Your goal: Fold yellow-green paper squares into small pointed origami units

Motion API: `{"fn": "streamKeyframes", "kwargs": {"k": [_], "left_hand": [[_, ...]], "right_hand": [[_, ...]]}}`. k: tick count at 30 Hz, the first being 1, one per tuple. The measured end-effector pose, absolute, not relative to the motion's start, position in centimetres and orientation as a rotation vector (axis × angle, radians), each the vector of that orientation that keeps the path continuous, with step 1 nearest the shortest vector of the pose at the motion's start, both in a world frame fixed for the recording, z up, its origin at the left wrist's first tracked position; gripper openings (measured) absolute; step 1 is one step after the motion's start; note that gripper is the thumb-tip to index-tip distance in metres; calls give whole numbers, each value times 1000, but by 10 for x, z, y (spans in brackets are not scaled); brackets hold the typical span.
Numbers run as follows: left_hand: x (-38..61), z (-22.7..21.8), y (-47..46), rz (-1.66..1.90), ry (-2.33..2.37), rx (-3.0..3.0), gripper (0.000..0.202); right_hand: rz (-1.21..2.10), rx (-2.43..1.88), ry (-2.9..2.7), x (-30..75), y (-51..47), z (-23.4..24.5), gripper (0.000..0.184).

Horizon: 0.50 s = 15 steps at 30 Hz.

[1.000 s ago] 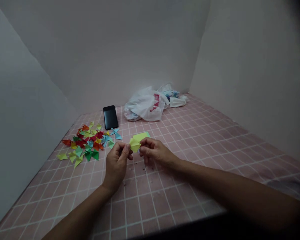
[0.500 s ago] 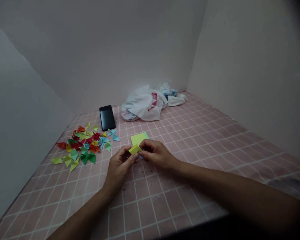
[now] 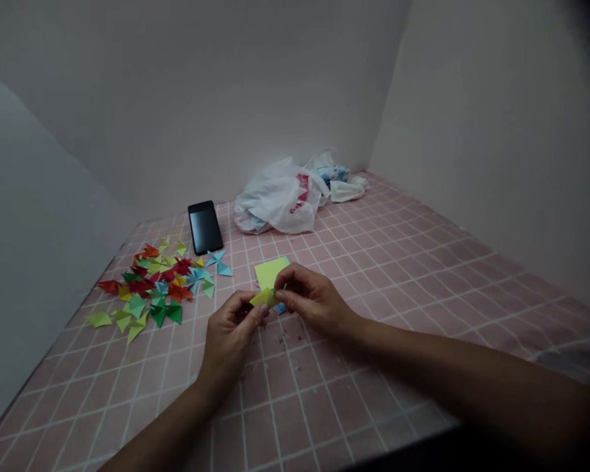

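A small folded yellow paper piece (image 3: 264, 298) is pinched between both hands just above the pink tiled surface. My left hand (image 3: 231, 331) grips its near left side with thumb and fingers closed. My right hand (image 3: 311, 299) pinches its right side, fingers curled. Directly behind the hands lies a small stack of square paper sheets (image 3: 270, 271), yellow on top with blue edges showing beneath.
A heap of several folded paper shapes (image 3: 155, 284) in red, green, yellow, orange and blue lies to the left. A black phone (image 3: 205, 227) rests behind it. A crumpled white plastic bag (image 3: 282, 196) sits in the far corner. White walls enclose the surface (image 3: 398, 262).
The yellow piece has been folded flatter and turned between the fingers, held slightly lower. The view has shifted a little, so everything sits slightly further left and higher in the picture.
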<state>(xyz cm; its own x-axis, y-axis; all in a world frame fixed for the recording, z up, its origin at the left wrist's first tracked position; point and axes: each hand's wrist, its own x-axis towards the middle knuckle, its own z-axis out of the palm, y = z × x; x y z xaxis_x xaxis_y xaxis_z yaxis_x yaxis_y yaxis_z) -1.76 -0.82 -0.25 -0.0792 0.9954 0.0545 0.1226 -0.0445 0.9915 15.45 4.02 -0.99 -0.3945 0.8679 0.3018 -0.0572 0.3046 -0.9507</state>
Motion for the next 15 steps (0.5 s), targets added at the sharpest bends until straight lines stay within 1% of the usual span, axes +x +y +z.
{"fn": "streamKeyframes", "kwargs": {"k": [5, 15], "left_hand": [[-18, -5, -7, 1246, 1328, 1323, 15], [-20, -4, -10, 1265, 1356, 1511, 9]], "right_hand": [[1181, -768, -1684, 156, 39, -8, 4], [1132, -748, -1714, 157, 39, -5, 7]]}}
